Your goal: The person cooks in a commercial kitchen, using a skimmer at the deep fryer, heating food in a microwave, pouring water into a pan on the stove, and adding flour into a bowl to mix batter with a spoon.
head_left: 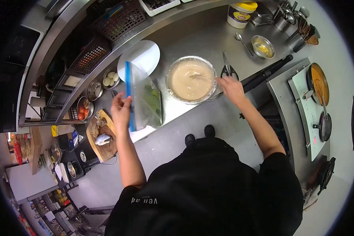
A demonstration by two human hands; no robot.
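My right hand is closed on the handle of a spoon. The spoon's head rests in pale, creamy batter that fills a round metal bowl on the steel counter. At the blue zip edge of a clear zip bag, the fingers of my left hand are pinched together. Green leaves show through the bag's side. Scissors with black handles lie just beyond my right hand. Behind the bag is a white plate.
Left of the bag are a bowl of peeled eggs, a bowl of tomatoes and a wooden board. A small bowl with yellow bits and another spoon sit at the back right. Pans stand on the right-hand cooktop.
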